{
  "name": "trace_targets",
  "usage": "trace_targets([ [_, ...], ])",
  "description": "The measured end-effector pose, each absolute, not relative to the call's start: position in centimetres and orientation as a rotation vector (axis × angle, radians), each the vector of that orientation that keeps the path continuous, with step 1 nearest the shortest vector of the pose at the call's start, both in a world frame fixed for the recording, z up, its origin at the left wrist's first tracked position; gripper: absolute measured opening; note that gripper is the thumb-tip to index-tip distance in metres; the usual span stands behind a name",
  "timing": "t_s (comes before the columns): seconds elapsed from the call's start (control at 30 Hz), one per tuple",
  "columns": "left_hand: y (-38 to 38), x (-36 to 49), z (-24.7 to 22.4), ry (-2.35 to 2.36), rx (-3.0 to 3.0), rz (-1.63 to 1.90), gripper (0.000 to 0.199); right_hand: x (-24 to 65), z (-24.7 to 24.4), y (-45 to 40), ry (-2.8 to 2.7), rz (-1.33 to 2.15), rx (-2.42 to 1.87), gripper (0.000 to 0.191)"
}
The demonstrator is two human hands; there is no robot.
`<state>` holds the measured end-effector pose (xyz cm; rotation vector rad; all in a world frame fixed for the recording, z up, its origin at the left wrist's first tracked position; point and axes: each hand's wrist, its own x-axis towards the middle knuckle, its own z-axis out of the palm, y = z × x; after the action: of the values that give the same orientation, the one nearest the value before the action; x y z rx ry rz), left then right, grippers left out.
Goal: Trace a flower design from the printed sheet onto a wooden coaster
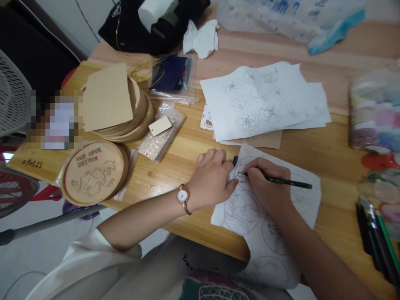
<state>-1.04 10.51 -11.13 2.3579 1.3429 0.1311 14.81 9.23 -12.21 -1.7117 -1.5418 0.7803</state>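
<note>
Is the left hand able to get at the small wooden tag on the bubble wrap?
Probably yes: the left hand holds nothing that shows, and no object lies between it and the wooden tag on the bubble wrap.

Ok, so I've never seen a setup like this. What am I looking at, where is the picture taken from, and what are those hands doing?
There's no machine here, only a person's two bare hands, filmed by one camera worn on their head, looking forward and down. The right hand holds a black pencil, its tip on a sheet of paper drawn with circled plant designs. The left hand, with a wristwatch, rests on that sheet. On the wooden table lie stacked wooden discs, a disc with a drawing on it, and more sheets of circled flower drawings.
</note>
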Motion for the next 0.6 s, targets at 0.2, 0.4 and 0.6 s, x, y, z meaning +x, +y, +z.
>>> trace_targets([
  [0.2, 10.48, -1.07, -11.08, 1.341, 2.357, 0.128, 0.026, 14.77, -12.07, 9.24, -1.522, 0.792, -1.713, 0.018],
  [0.4, 10.46, -1.04, -11.07, 1.342, 2.356, 0.127, 0.025, 14.80, -12.21, 9.23, -1.508, 0.801, -1.730, 0.018],
  [0.6, 10.47, -1.01, -11.11, 1.347, 2.360, 0.119, 0.026, 14.77, -12.25, 9.28, -1.499, 0.808, -1.728, 0.017],
])
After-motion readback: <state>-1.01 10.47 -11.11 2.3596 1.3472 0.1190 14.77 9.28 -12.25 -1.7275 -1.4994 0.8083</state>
